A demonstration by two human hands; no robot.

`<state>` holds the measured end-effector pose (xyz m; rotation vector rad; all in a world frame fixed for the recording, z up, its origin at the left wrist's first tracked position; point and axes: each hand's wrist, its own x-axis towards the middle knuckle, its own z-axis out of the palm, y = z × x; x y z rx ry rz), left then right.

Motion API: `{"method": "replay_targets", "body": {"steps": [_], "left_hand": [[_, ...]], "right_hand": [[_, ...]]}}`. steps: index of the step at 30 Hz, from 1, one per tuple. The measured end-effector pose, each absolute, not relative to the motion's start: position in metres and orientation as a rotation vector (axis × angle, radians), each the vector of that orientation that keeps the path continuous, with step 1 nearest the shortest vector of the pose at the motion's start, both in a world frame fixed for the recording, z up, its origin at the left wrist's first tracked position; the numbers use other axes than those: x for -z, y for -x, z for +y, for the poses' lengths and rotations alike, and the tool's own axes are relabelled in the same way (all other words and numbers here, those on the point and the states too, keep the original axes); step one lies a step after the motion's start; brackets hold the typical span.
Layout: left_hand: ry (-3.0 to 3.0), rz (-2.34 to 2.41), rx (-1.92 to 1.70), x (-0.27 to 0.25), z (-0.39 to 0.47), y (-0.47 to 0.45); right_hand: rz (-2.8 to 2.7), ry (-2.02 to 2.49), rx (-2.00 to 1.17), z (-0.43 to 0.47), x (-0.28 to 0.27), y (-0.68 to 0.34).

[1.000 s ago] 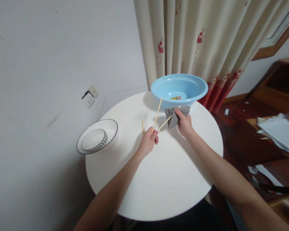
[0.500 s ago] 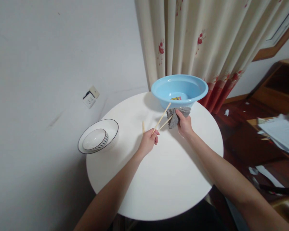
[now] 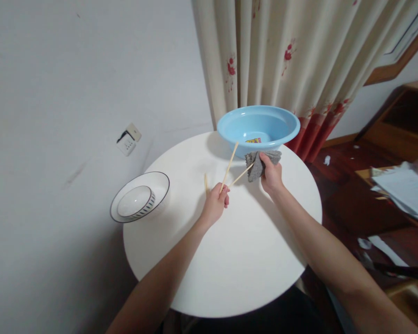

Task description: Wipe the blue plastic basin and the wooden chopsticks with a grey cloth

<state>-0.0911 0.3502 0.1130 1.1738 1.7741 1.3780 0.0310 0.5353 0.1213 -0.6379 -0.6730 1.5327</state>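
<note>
Over the middle of the white round table [image 3: 226,260], my left hand [image 3: 215,204] is closed around wooden chopsticks [image 3: 230,162]. Two of them spread apart beyond my fingers, one pointing up toward the basin and the other toward the right. My right hand [image 3: 271,172] grips a grey cloth [image 3: 256,167], the thumb pressed on top. The tip of the right-leaning chopstick meets the cloth's left part. More chopstick ends [image 3: 206,183] show just left of my left hand; whether they lie on the table or are held, I cannot tell.
A light blue plastic basin [image 3: 226,132] stands at the table's back edge before a floral curtain [image 3: 264,55]. At the left edge, a white bowl [image 3: 135,200] sits inside a larger dark-rimmed bowl [image 3: 162,185], near the wall socket [image 3: 127,144]. Papers [image 3: 404,185] lie at right.
My right hand and the cloth have moved slightly right, away from my left hand. The upper chopstick now stands steeper, and the gap between the two chopsticks is wider.
</note>
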Motion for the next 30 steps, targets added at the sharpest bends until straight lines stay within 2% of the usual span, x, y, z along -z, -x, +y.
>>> {"method": "replay_targets", "body": {"steps": [9,20,30], "left_hand": [[-1.136,1.764,-1.419,-0.110,0.351,0.097],[-1.043,1.704,-1.414,-0.111,0.354,0.095],[-1.013,1.636,-1.358,-0.119,0.349,0.090]], "right_hand": [[-0.725,0.590,-1.571,0.525,-0.112,-0.022],[-1.226,0.667,-1.692,0.483,-0.107,-0.015],[-0.922,0.659,-1.677,0.504,-0.115,-0.020]]}}
